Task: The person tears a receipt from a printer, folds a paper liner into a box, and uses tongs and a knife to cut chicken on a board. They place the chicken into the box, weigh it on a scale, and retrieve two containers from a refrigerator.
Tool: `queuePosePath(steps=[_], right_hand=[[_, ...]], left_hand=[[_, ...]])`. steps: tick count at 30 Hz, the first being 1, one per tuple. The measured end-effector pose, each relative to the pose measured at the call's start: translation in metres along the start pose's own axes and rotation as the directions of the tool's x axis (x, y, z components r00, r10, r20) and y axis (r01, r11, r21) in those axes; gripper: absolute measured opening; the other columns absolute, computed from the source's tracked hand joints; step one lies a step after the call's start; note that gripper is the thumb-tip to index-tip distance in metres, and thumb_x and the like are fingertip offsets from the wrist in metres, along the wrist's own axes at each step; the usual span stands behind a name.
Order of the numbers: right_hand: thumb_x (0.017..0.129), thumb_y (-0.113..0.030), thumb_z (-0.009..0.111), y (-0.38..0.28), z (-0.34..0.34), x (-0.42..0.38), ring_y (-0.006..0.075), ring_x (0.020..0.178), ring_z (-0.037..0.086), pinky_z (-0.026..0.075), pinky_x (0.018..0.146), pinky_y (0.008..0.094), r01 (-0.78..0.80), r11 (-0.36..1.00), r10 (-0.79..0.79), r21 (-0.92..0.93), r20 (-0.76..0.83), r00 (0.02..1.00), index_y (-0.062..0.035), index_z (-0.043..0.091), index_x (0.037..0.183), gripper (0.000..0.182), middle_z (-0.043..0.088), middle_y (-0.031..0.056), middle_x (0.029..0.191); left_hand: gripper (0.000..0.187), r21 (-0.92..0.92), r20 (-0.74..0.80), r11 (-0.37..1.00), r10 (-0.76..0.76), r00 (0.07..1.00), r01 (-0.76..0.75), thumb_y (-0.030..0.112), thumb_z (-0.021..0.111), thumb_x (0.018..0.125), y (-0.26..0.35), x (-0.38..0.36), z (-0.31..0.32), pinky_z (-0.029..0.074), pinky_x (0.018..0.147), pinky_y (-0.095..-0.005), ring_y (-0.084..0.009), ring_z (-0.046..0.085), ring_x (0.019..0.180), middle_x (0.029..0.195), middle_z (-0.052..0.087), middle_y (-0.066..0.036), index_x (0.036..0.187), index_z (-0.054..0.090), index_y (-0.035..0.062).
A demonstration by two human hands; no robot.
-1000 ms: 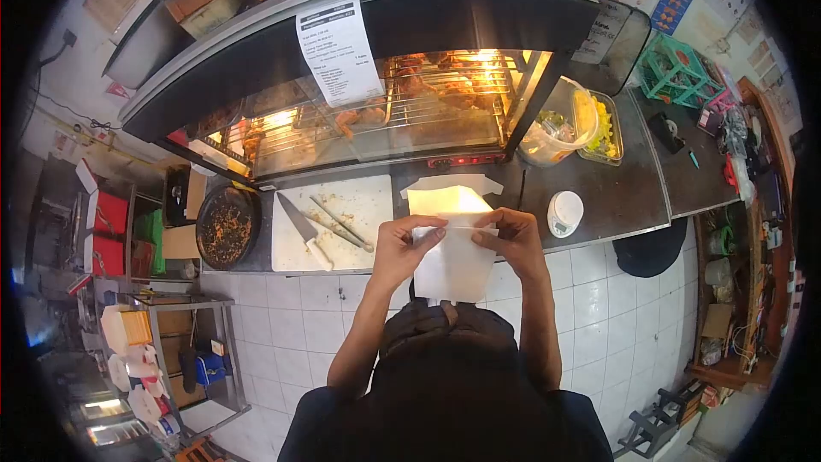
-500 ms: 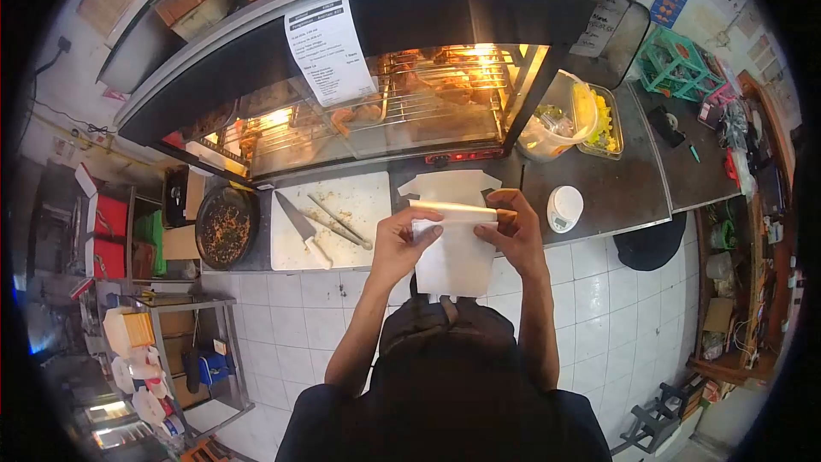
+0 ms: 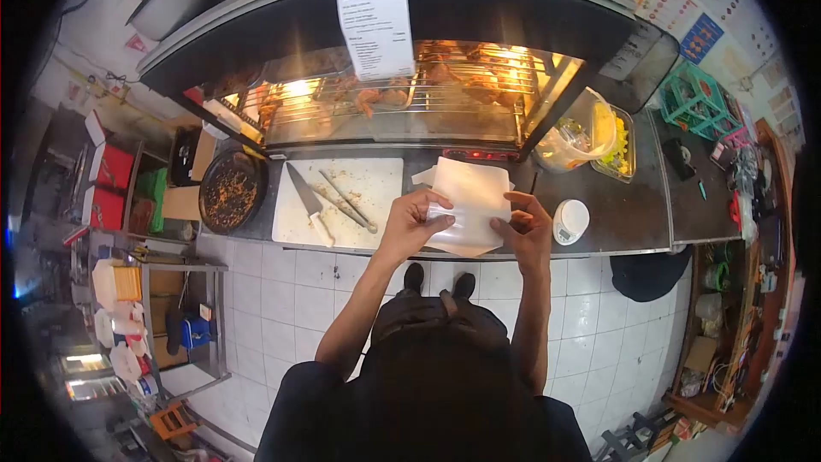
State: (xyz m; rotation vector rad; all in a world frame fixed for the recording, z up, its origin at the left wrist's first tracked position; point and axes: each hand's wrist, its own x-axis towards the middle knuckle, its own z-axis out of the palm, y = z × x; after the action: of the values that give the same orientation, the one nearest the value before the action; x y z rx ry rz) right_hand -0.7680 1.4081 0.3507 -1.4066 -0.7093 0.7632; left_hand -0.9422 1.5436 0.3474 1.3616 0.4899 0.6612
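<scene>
Both my hands hold a white sheet of paper [image 3: 469, 204] over the dark counter's front edge [image 3: 599, 231]. My left hand [image 3: 415, 221] grips the sheet's left side with the fingers curled over it. My right hand [image 3: 526, 224] pinches its right lower edge. The sheet lies tilted, partly over another white sheet [image 3: 423, 175] on the counter. A white cutting board [image 3: 359, 188] lies just to the left, with a knife [image 3: 306, 203] and metal tongs [image 3: 344, 203] on it.
A lit glass warmer [image 3: 402, 94] with fried food stands behind the board. A dark round pan of crumbs [image 3: 229, 192] sits at the left. A small white scale [image 3: 569, 221] and plastic tubs [image 3: 590, 133] are at the right. A metal shelf rack [image 3: 154, 316] stands low left.
The paper, held upright and folded at its top edge before, is now laid flatter toward the counter. My hands have moved forward with it. The camera has shifted right.
</scene>
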Motion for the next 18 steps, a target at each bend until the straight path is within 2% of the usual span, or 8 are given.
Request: queuePosePath(steps=[6, 8, 11, 13, 14, 15, 17, 18], right_hand=[[0.079, 0.003, 0.072, 0.005, -0.001, -0.004, 0.0107, 0.078, 0.064, 0.050, 0.067, 0.0218, 0.023, 1.000, -0.023, 0.006, 0.048, 0.999, -0.0012, 0.059, 0.115, 0.039, 0.068, 0.0097, 0.084], [0.080, 0.003, 0.070, 0.006, -0.004, -0.006, 0.0114, 0.082, 0.065, 0.052, 0.070, 0.0236, 0.041, 0.999, -0.041, 0.005, 0.054, 0.998, -0.0006, 0.059, 0.115, 0.037, 0.069, 0.0101, 0.087], [0.078, 0.005, 0.069, 0.005, -0.009, -0.009, 0.0155, 0.093, 0.065, 0.054, 0.076, 0.0272, 0.007, 0.993, -0.011, 0.119, 0.034, 0.999, -0.0013, 0.059, 0.115, 0.039, 0.068, 0.0127, 0.102], [0.073, 0.007, 0.069, -0.003, -0.011, -0.013, 0.0235, 0.108, 0.060, 0.054, 0.084, 0.0340, 0.268, 0.886, -0.290, -0.378, 0.001, 0.957, -0.0040, 0.060, 0.116, 0.046, 0.059, 0.0145, 0.124], [0.066, 0.004, 0.074, -0.008, -0.009, -0.017, 0.0312, 0.125, 0.047, 0.046, 0.097, 0.0423, 0.361, 0.747, -0.377, -0.558, 0.090, 0.922, -0.0135, 0.063, 0.117, 0.055, 0.045, 0.0127, 0.140], [0.066, 0.004, 0.074, -0.012, -0.006, -0.020, 0.0312, 0.125, 0.047, 0.046, 0.097, 0.0423, 0.365, 0.746, -0.380, -0.557, 0.095, 0.920, -0.0135, 0.063, 0.117, 0.055, 0.045, 0.0127, 0.140], [0.062, -0.002, 0.077, -0.021, 0.007, -0.027, 0.0348, 0.130, 0.040, 0.036, 0.105, 0.0459, 0.522, 0.414, -0.415, -0.746, 0.356, 0.837, -0.0235, 0.067, 0.115, 0.059, 0.041, 0.0109, 0.143], [0.061, -0.004, 0.078, -0.017, 0.013, -0.028, 0.0353, 0.130, 0.040, 0.036, 0.104, 0.0457, 0.519, 0.381, -0.389, -0.765, 0.377, 0.841, -0.0305, 0.070, 0.112, 0.057, 0.043, 0.0103, 0.142]], left_hand=[[0.022, -0.082, -0.034, 0.992, -0.096, 0.995, 0.093, -0.012, 0.066, 0.080, -0.008, -0.006, -0.004, 0.049, 0.072, -0.0233, -0.0093, 0.061, 0.085, 0.089, 0.066, -0.003, 0.097, 0.062, 0.0011], [0.020, -0.056, -0.087, 0.997, -0.049, 0.995, 0.045, -0.009, 0.067, 0.080, -0.010, -0.007, -0.003, 0.039, 0.059, -0.0195, -0.0022, 0.050, 0.069, 0.077, 0.057, 0.005, 0.096, 0.064, 0.0025], [0.017, -0.116, -0.212, 0.988, -0.122, 0.969, 0.099, -0.009, 0.066, 0.079, -0.021, -0.008, -0.009, 0.039, 0.061, -0.0184, -0.0031, 0.052, 0.070, 0.076, 0.061, 0.003, 0.091, 0.067, 0.0018], [0.017, -0.115, -0.241, 0.991, -0.089, 0.966, 0.063, -0.009, 0.066, 0.078, -0.023, -0.009, -0.010, 0.041, 0.063, -0.0185, -0.0041, 0.054, 0.071, 0.079, 0.064, 0.001, 0.090, 0.069, 0.0015], [0.017, -0.110, -0.261, 0.993, -0.059, 0.964, 0.030, -0.010, 0.066, 0.077, -0.023, -0.007, -0.011, 0.042, 0.065, -0.0186, -0.0051, 0.056, 0.072, 0.081, 0.066, -0.001, 0.089, 0.071, 0.0012], [0.017, -0.111, -0.265, 0.993, -0.055, 0.963, 0.027, -0.010, 0.066, 0.077, -0.026, -0.008, -0.011, 0.042, 0.065, -0.0186, -0.0051, 0.056, 0.072, 0.081, 0.066, -0.001, 0.089, 0.071, 0.0012], [0.019, -0.132, -0.267, 0.988, -0.118, 0.956, 0.085, -0.009, 0.066, 0.076, -0.030, -0.007, -0.009, 0.046, 0.069, -0.0203, -0.0077, 0.059, 0.074, 0.087, 0.070, -0.006, 0.091, 0.072, 0.0008], [0.019, -0.133, -0.263, 0.987, -0.121, 0.957, 0.089, -0.009, 0.066, 0.076, -0.029, -0.009, -0.007, 0.046, 0.069, -0.0203, -0.0077, 0.059, 0.074, 0.087, 0.070, -0.006, 0.091, 0.072, 0.0008]])
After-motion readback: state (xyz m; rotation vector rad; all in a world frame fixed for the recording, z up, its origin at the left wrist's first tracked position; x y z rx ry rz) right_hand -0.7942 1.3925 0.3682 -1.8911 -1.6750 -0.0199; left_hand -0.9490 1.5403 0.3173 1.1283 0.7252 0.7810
